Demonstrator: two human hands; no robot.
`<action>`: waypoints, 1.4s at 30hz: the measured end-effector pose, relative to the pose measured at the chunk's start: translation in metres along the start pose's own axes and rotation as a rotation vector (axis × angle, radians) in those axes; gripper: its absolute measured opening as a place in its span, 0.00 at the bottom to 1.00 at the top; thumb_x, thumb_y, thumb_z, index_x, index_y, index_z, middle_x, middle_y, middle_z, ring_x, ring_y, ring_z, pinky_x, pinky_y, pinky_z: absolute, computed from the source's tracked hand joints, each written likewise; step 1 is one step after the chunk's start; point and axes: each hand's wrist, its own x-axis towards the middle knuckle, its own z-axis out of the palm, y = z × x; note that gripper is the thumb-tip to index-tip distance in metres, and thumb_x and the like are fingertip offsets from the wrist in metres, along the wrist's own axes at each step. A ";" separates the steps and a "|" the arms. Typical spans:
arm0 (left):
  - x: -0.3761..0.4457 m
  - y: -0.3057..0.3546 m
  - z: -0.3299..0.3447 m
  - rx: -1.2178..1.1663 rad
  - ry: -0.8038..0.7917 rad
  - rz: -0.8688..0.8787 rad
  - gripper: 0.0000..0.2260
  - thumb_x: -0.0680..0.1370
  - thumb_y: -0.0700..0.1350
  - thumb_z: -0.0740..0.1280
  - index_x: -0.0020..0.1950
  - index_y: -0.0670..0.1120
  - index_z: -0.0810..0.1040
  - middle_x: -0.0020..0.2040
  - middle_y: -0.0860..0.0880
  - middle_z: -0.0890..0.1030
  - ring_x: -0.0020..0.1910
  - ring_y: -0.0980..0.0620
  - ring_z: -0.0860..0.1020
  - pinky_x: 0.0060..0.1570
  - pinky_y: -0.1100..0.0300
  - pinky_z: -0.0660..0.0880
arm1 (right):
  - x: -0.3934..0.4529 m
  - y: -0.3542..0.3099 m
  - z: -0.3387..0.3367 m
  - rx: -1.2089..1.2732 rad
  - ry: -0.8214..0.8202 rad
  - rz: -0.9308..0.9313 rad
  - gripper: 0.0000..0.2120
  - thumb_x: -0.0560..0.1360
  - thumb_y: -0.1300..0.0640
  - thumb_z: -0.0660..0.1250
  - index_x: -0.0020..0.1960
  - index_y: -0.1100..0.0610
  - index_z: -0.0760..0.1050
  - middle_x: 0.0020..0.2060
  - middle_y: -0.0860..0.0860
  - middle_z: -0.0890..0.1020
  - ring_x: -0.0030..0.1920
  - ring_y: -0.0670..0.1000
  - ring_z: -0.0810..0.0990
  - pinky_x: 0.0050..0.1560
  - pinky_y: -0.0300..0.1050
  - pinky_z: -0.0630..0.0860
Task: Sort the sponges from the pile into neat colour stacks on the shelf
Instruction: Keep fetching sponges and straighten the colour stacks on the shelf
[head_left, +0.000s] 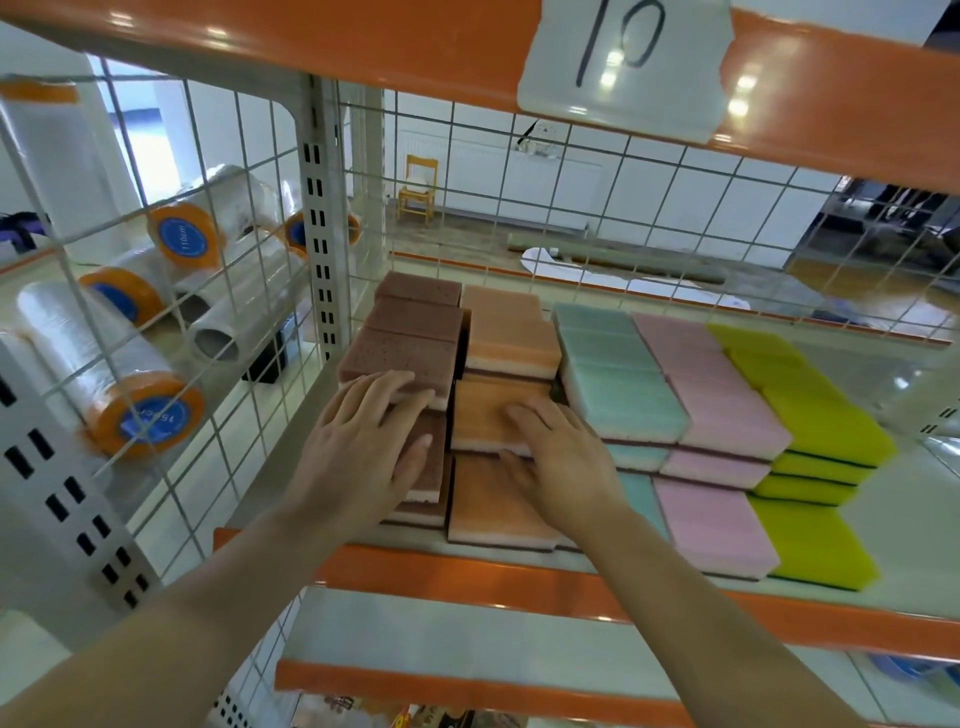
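Sponges stand in colour rows on the shelf (498, 569): brown sponges (410, 325) at the left, then orange sponges (511, 332), teal sponges (618, 384), pink sponges (711, 395) and yellow-green sponges (815, 410). My left hand (363, 447) lies with straight fingers on the front brown stack, thumb against its side. My right hand (558, 457) rests flat on the front orange stack, fingers stretched over its top. Neither hand grips a sponge.
A wire grid wall (249, 322) borders the shelf on the left, with rolls of plastic film (140, 410) behind it. Another grid closes the back. An orange upper shelf beam with a label marked 10 (623, 57) hangs overhead. A lower shelf (467, 686) sits beneath.
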 end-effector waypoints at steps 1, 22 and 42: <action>0.001 -0.001 0.001 0.005 -0.008 -0.007 0.21 0.76 0.52 0.55 0.62 0.43 0.76 0.61 0.43 0.75 0.61 0.48 0.68 0.57 0.49 0.71 | 0.003 -0.001 0.000 -0.008 -0.034 0.001 0.18 0.69 0.53 0.73 0.55 0.60 0.78 0.51 0.53 0.80 0.48 0.56 0.80 0.46 0.47 0.77; 0.001 -0.004 0.016 0.047 -0.085 -0.077 0.29 0.81 0.59 0.42 0.67 0.42 0.71 0.65 0.42 0.73 0.65 0.46 0.62 0.59 0.47 0.60 | 0.032 -0.006 0.001 -0.066 -0.246 0.068 0.18 0.77 0.46 0.61 0.64 0.53 0.66 0.63 0.50 0.70 0.64 0.52 0.68 0.60 0.46 0.70; 0.064 -0.015 -0.001 0.027 -0.151 -0.179 0.26 0.80 0.58 0.49 0.76 0.47 0.58 0.75 0.49 0.60 0.76 0.51 0.52 0.69 0.60 0.39 | 0.085 0.026 -0.033 -0.087 -0.228 0.146 0.28 0.79 0.45 0.58 0.74 0.57 0.57 0.71 0.54 0.64 0.69 0.55 0.64 0.66 0.48 0.64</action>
